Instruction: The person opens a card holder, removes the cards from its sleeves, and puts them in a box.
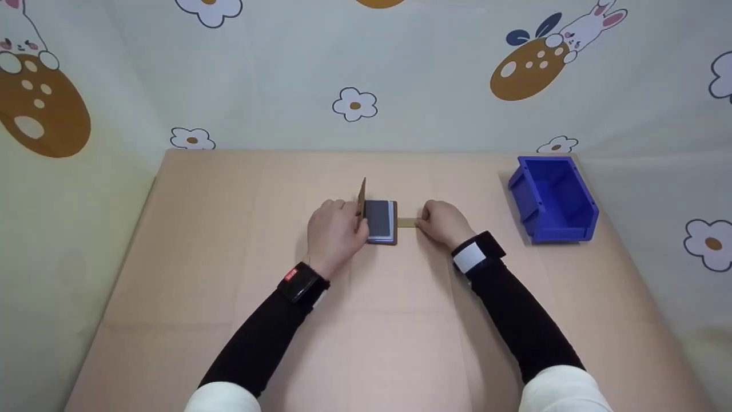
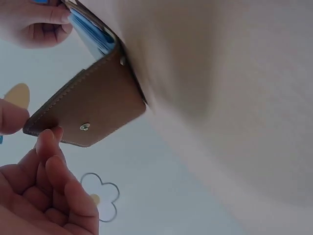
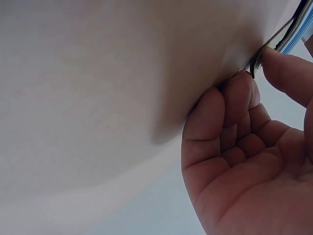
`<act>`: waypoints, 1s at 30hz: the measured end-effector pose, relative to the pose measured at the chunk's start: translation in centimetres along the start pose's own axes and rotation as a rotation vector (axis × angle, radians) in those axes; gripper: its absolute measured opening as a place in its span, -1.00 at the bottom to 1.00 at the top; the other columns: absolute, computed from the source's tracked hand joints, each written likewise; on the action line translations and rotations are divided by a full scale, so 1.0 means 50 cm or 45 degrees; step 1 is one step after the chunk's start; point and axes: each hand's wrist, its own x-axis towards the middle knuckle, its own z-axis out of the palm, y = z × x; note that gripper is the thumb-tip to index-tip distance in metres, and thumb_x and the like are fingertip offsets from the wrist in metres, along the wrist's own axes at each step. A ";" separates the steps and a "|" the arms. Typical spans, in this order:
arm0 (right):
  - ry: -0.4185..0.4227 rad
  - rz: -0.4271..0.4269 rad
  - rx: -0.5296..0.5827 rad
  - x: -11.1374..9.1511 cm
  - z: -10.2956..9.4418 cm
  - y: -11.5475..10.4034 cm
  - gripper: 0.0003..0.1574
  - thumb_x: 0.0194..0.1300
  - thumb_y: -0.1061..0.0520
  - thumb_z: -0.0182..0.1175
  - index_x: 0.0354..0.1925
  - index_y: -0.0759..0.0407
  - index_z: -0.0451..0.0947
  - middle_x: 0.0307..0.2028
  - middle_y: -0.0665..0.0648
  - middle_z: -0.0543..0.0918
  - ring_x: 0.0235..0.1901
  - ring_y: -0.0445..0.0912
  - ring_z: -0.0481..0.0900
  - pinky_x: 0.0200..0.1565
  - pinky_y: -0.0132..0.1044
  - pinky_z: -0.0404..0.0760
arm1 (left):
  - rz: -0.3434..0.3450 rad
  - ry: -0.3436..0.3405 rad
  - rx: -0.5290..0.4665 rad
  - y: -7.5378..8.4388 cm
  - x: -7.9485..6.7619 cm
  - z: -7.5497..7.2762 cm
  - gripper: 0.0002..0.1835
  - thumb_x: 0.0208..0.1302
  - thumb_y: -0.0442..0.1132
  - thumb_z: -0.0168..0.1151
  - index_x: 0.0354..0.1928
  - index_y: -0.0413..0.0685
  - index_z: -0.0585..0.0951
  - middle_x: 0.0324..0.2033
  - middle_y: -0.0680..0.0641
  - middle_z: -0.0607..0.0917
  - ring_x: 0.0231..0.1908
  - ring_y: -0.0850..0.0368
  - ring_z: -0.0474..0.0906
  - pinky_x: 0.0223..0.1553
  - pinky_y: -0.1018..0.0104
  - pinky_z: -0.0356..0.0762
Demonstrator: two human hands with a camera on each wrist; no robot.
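A small brown leather card holder (image 1: 395, 239) lies opened on the table, its stack of bluish card sleeves (image 1: 378, 218) showing. My left hand (image 1: 336, 233) pinches the raised cover (image 2: 93, 103), which stands nearly upright and carries a metal snap stud (image 2: 85, 127). From the right side of the holder a narrow tan strap (image 1: 406, 222) extends. Its outer end is pinched between the thumb and fingers of my right hand (image 1: 447, 223). Close up in the right wrist view, the right hand (image 3: 244, 156) stays low against the table; its fingers partly hide the strap end.
A blue plastic bin (image 1: 553, 197) stands at the table's back right, to the right of my right hand. Behind the tan tabletop (image 1: 229, 229) hangs a pale curtain (image 1: 274, 86) with flower and rabbit prints.
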 end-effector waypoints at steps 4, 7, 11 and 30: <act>-0.005 0.009 0.002 0.000 0.000 0.000 -0.72 0.32 0.06 0.29 -0.37 0.23 0.49 -0.42 0.14 0.54 -0.37 0.06 0.50 -0.21 -0.06 0.49 | -0.077 0.004 -0.060 -0.024 -0.008 -0.011 -0.84 0.14 -0.21 0.24 -0.39 -0.17 0.65 -0.47 -0.08 0.63 -0.41 -0.06 0.50 -0.38 0.11 0.45; -0.012 0.015 0.008 0.000 -0.001 0.000 -0.71 0.32 0.05 0.30 -0.37 0.23 0.48 -0.42 0.14 0.53 -0.37 0.05 0.49 -0.21 -0.06 0.48 | -0.176 -0.040 -0.134 -0.040 -0.011 -0.019 -0.87 0.10 -0.22 0.20 -0.44 -0.15 0.63 -0.51 -0.05 0.59 -0.43 -0.03 0.48 -0.42 0.12 0.42; -0.007 0.018 0.010 -0.001 -0.001 -0.001 -0.71 0.32 0.05 0.30 -0.37 0.22 0.48 -0.43 0.14 0.53 -0.37 0.06 0.49 -0.21 -0.05 0.48 | -0.302 -0.098 -0.225 -0.061 -0.011 -0.030 -0.88 0.07 -0.22 0.20 -0.44 -0.12 0.63 -0.50 -0.02 0.61 -0.45 0.01 0.50 -0.41 0.14 0.44; -0.018 0.000 0.027 0.000 -0.001 0.000 -0.74 0.31 0.11 0.27 -0.40 0.23 0.45 -0.47 0.12 0.51 -0.41 0.05 0.47 -0.22 -0.06 0.48 | -0.423 -0.316 -0.160 -0.107 -0.012 -0.043 -0.79 0.27 -0.15 0.23 -0.46 -0.10 0.61 -0.54 -0.01 0.60 -0.46 0.02 0.52 -0.40 0.12 0.44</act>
